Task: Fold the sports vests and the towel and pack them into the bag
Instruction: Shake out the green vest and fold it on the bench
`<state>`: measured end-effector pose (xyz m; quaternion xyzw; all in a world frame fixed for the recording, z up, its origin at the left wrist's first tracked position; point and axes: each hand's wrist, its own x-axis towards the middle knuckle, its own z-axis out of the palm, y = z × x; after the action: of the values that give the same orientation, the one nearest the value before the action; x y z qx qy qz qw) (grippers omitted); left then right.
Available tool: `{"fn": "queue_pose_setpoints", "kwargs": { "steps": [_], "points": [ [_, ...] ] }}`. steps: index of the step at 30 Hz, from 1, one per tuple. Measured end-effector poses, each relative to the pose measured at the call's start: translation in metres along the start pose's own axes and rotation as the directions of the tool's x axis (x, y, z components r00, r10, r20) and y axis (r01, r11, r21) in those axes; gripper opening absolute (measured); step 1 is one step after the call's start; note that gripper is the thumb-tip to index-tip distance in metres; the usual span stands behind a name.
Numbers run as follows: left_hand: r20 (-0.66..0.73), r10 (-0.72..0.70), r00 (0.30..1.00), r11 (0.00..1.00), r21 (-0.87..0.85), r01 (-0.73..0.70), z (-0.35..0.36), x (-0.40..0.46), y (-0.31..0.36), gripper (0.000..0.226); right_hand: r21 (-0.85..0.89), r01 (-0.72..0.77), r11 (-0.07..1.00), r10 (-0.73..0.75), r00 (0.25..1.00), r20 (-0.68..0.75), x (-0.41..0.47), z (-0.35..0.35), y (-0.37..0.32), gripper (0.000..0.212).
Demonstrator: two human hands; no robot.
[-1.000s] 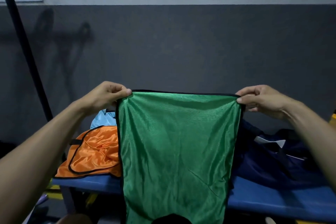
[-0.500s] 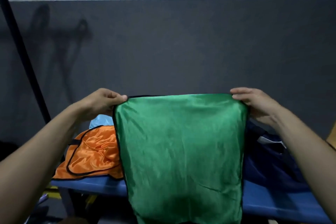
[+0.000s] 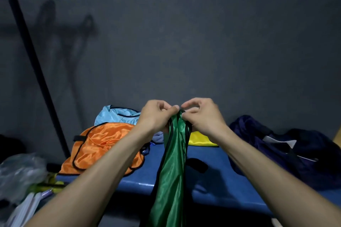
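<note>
A green sports vest (image 3: 172,167) with black trim hangs in a narrow fold over the blue bench (image 3: 208,186). My left hand (image 3: 156,115) and my right hand (image 3: 200,114) pinch its top corners together, side by side. An orange vest (image 3: 99,145) lies crumpled on the bench at the left, with a light blue vest (image 3: 114,116) behind it. A yellow cloth (image 3: 201,139) shows just behind my right wrist. The dark navy bag (image 3: 287,151) sits on the bench at the right.
A grey wall stands right behind the bench. A black pole (image 3: 35,64) slants up at the left. A clear plastic bag (image 3: 20,173) and papers lie low at the left, beside the bench end.
My hands have come together from shoulder width, bringing the vest's two top corners to meet. The spread green vest now hangs folded in half lengthwise, lower over the bench.
</note>
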<state>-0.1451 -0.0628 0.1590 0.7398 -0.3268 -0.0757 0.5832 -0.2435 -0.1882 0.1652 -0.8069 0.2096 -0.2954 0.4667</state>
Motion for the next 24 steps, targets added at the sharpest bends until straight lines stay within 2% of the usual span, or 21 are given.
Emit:
{"fn": "queue_pose_setpoints", "kwargs": {
  "steps": [5,9,11,13,16,18,19,21,22,24],
  "points": [
    [0.059,-0.029,0.998,0.999,0.022,0.027,0.001,-0.002,0.008,0.028,-0.067,0.054,0.996,-0.055,0.998,-0.007,-0.01,0.0,-0.015,0.017],
    [0.179,-0.119,0.977,0.977,-0.153,0.147,-0.003,-0.008,0.019,0.015,-0.238,0.129,0.963,-0.124,0.992,0.037,-0.019,-0.004,-0.023,0.038],
    [0.233,-0.147,0.961,0.949,-0.24,0.203,-0.007,-0.012,0.026,0.017,-0.329,0.189,0.925,-0.185,0.982,0.044,-0.022,-0.007,-0.025,0.047],
    [0.29,-0.132,0.948,0.916,-0.33,0.229,-0.011,-0.015,0.03,0.024,-0.362,0.235,0.902,-0.24,0.97,0.031,-0.022,-0.01,-0.025,0.044],
    [0.387,-0.081,0.919,0.89,-0.387,0.241,-0.018,-0.02,0.029,0.03,-0.322,0.273,0.907,-0.29,0.957,-0.006,-0.016,-0.018,-0.018,0.025],
    [0.4,-0.033,0.916,0.924,-0.338,0.181,-0.025,-0.023,0.02,0.03,-0.244,0.26,0.934,-0.261,0.965,0.03,-0.009,-0.03,-0.012,0.023],
    [0.352,0.008,0.936,0.957,-0.275,0.096,-0.029,-0.024,0.012,0.027,-0.161,0.251,0.955,-0.238,0.967,0.095,-0.006,-0.039,-0.01,0.024],
    [0.173,0.165,0.971,0.986,-0.058,-0.157,-0.039,-0.024,-0.003,0.017,-0.024,0.257,0.966,-0.244,0.942,0.231,0.001,-0.064,-0.013,0.028],
    [0.097,0.267,0.959,0.961,0.05,-0.273,-0.043,-0.024,-0.01,0.012,0.009,0.272,0.962,-0.265,0.927,0.266,0.006,-0.076,-0.017,0.029],
    [0.047,0.444,0.895,0.882,0.149,-0.446,-0.045,-0.029,-0.016,0.013,0.034,0.31,0.95,-0.307,0.911,0.276,0.015,-0.095,-0.026,0.03]
  ]
}}
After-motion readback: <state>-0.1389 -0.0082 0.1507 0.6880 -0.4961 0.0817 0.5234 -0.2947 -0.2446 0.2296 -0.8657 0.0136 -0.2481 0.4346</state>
